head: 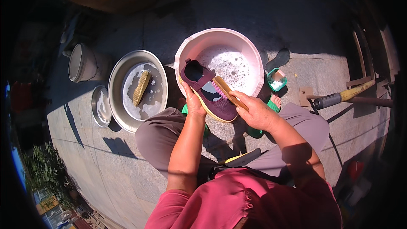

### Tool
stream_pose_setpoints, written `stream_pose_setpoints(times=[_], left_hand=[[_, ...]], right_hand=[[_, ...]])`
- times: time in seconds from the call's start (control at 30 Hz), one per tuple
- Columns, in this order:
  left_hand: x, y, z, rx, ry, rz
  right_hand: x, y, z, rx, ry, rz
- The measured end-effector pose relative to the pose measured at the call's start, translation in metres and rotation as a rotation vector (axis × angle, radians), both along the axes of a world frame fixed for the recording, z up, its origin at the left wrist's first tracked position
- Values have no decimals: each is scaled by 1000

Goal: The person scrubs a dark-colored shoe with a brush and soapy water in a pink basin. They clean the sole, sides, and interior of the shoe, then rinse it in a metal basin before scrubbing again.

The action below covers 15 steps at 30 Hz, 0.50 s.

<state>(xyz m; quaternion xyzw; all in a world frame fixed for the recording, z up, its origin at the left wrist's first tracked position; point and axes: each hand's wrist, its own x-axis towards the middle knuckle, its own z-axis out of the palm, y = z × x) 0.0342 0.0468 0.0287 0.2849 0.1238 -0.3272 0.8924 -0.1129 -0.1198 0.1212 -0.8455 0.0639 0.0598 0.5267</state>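
Note:
My left hand grips the heel side of a dark purple strap shoe with a yellow sole. In my right hand is a wooden scrub brush, its pink bristles turned towards the shoe's opening beside the strap. Whether the bristles touch the fabric I cannot tell. Shoe and brush are over the near edge of a pink plastic basin that holds foamy water. Left of it, a metal basin holds a shoe on its side in shallow water, its yellow sole showing.
A lidded bucket and a small metal dish stand at the left. Right of the pink basin are dark insoles and a green soap dish with a bar of soap. A yellow-handled tool extends in from the right.

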Motion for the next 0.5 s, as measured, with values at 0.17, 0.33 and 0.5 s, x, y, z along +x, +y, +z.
stream_pose_setpoints(times=[0.17,0.33,0.5], left_hand=[[-31,-13,16,170,1,-263],[-33,-14,4,79,19,-303],[-21,-12,5,223,-8,-222]], right_hand=[[9,12,-7,-409,104,56],[20,16,-14,-333,98,18],[-1,5,-28,-197,-31,7]])
